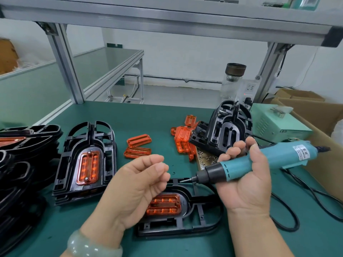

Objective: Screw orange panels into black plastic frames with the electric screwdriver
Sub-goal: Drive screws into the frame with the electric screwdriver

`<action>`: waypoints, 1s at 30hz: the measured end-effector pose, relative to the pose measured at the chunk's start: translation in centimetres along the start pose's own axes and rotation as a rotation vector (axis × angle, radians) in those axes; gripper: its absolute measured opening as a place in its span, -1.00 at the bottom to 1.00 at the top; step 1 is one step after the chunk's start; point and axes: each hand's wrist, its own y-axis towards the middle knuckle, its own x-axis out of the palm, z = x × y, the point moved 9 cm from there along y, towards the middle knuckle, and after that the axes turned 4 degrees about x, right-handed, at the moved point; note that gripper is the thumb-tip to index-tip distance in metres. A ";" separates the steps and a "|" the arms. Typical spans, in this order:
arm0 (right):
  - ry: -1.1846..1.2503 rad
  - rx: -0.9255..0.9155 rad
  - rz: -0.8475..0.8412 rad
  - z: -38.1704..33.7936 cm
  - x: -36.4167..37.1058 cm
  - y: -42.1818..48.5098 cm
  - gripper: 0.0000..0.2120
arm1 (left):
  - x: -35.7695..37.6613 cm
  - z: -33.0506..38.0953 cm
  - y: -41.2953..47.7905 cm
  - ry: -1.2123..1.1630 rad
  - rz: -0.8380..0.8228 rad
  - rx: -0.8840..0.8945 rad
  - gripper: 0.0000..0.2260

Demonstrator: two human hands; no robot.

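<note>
Teal screwdriver (239, 168): held in right hand (246, 188), fingers wrapped round the barrel, bit level and pointing left. Left hand (141, 184): fingers curled, thumb against forefinger; whether it pinches a screw cannot be told. Black frame (204, 216), orange panel (165, 204) seated in it: flat on green mat (148, 117), beneath both hands. Advice: stand the bit upright over the panel's screw hole, steady the frame, press straight before triggering.

Glossy pale-green bangle (94, 246) on the wrist of the left hand (137, 188)

Bright, even overhead light — soft shadows, wide-angle bending at edges.
</note>
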 end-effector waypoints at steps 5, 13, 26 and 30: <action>0.019 0.008 -0.004 0.3 0.3 -0.2 -0.88 | 0.7 -1.6 -0.2 -0.240 -0.097 -0.208 -0.89; 0.032 -0.013 0.058 0.0 0.1 -0.5 -0.88 | 1.0 -1.9 -0.4 -0.270 -0.163 -0.245 -0.63; 0.068 -0.014 0.128 0.0 -0.4 -0.6 -0.85 | 1.5 -2.8 -1.1 -0.120 -0.094 -0.267 -0.94; 0.063 -0.019 0.129 -0.1 -0.3 -0.7 -0.85 | 2.0 -3.3 -1.3 -0.108 -0.138 -0.298 -0.92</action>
